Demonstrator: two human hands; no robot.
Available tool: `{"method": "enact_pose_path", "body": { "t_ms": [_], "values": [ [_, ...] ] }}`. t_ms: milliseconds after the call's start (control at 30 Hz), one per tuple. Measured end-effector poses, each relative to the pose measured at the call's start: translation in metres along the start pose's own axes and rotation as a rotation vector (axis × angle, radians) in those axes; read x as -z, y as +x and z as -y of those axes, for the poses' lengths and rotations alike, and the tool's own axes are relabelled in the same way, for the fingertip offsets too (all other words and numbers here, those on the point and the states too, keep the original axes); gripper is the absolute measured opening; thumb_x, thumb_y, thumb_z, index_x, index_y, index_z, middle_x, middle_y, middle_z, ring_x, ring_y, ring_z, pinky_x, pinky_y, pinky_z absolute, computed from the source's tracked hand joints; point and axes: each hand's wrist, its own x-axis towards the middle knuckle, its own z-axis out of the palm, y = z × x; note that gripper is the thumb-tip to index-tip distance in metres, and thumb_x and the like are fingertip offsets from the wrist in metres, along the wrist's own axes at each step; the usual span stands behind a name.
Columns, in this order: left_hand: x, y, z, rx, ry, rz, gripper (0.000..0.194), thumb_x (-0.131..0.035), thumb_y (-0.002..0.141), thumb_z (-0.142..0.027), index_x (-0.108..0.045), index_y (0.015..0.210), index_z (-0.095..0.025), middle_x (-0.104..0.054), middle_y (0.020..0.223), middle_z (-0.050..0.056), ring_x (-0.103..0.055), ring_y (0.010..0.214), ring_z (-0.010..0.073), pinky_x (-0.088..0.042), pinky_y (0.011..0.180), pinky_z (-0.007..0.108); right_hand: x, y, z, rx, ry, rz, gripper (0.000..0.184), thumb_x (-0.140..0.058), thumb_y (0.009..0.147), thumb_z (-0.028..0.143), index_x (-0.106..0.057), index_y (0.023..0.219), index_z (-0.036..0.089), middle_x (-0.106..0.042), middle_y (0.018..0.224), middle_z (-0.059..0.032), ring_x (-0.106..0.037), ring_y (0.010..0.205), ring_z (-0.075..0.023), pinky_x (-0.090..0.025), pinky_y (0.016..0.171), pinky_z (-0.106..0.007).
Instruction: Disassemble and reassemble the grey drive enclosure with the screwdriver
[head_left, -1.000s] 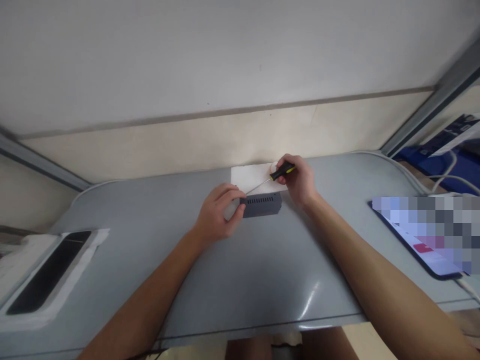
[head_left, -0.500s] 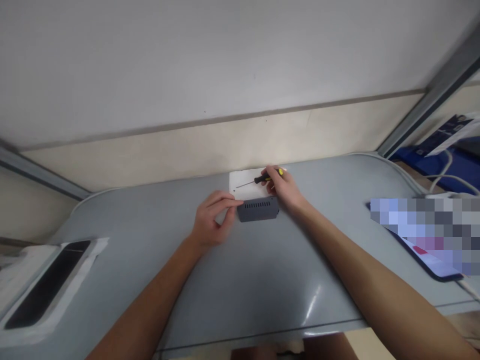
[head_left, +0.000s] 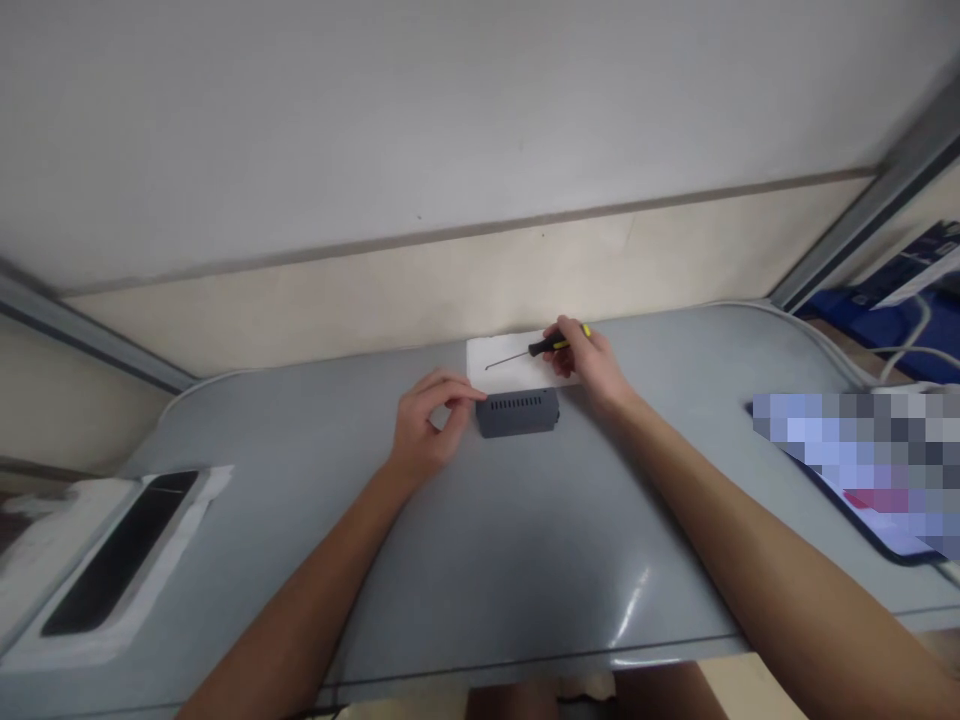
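Note:
A small dark grey box (head_left: 517,415) with a row of vent slots lies on the table. My left hand (head_left: 431,415) is curled closed at its left end, the index fingertip on the top left corner and the thumb near its side. Behind the box, my right hand (head_left: 585,360) grips a screwdriver (head_left: 547,345) with a black and yellow handle. The thin shaft points left and down over a sheet of white paper (head_left: 502,378). At its tip is a tiny dark speck, perhaps a screw, too small to be sure.
On the left a black phone-like slab (head_left: 124,555) lies on white sheets. A tablet or phone with a lit, blurred screen (head_left: 862,480) is at the right, a white cable (head_left: 795,340) beyond it. A low cream wall panel (head_left: 337,300) borders the grey table (head_left: 525,560) at the back.
The screwdriver in my right hand has moved slightly right and up, away from the box. The dark speck, earlier beside the tip on the paper, now appears at the tip. The view has shifted a little.

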Motion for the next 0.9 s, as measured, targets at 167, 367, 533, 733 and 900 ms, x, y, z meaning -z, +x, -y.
{"method": "enact_pose_path", "body": {
  "t_ms": [167, 367, 533, 733, 900],
  "values": [
    [-0.003, 0.002, -0.004, 0.08, -0.034, -0.005, 0.021, -0.055, 0.099, -0.017, -0.073, 0.09, -0.021, -0.07, 0.09, 0.005, -0.065, 0.085, 0.0181, -0.051, 0.076, 0.033, 0.016, 0.011, 0.007, -0.054, 0.248, -0.102, 0.036, -0.062, 0.089, 0.053, -0.064, 0.076, 0.02, -0.064, 0.064, -0.0035, -0.052, 0.05, -0.0106, -0.037, 0.048, -0.024],
    [-0.011, -0.001, -0.01, -0.005, 0.093, 0.103, 0.018, -0.06, 0.099, -0.023, -0.069, 0.115, -0.023, -0.071, 0.12, 0.008, -0.065, 0.114, 0.0229, -0.051, 0.102, 0.042, 0.03, 0.015, 0.019, -0.062, 0.387, -0.241, 0.036, -0.066, 0.082, 0.049, -0.051, 0.063, 0.022, -0.05, 0.056, 0.0031, -0.037, 0.041, -0.0067, -0.028, 0.04, -0.024],
    [-0.018, -0.007, -0.009, -0.093, 0.186, 0.209, 0.022, -0.05, 0.104, -0.02, -0.066, 0.119, -0.023, -0.074, 0.118, 0.007, -0.067, 0.113, 0.0218, -0.05, 0.102, 0.041, 0.032, 0.014, 0.021, -0.042, 0.364, -0.224, 0.036, -0.064, 0.081, 0.046, -0.048, 0.06, 0.022, -0.049, 0.057, 0.003, -0.033, 0.042, -0.0067, -0.026, 0.04, -0.025],
    [-0.013, -0.005, -0.009, -0.104, 0.215, 0.186, 0.021, -0.049, 0.102, -0.017, -0.065, 0.113, -0.022, -0.074, 0.113, 0.007, -0.068, 0.109, 0.0219, -0.049, 0.099, 0.041, 0.027, 0.013, 0.018, -0.067, 0.332, -0.207, 0.031, -0.062, 0.08, 0.044, -0.052, 0.059, 0.023, -0.049, 0.055, 0.0019, -0.034, 0.044, -0.0089, -0.027, 0.041, -0.026],
    [-0.014, -0.006, -0.014, -0.176, 0.339, 0.184, 0.03, -0.052, 0.098, -0.017, -0.061, 0.126, -0.021, -0.073, 0.121, 0.01, -0.067, 0.114, 0.0251, -0.045, 0.101, 0.043, 0.024, 0.012, 0.015, -0.073, 0.366, -0.166, 0.029, -0.062, 0.079, 0.041, -0.054, 0.059, 0.021, -0.053, 0.057, 0.0014, -0.036, 0.042, -0.0073, -0.026, 0.041, -0.026]
  ]
}}
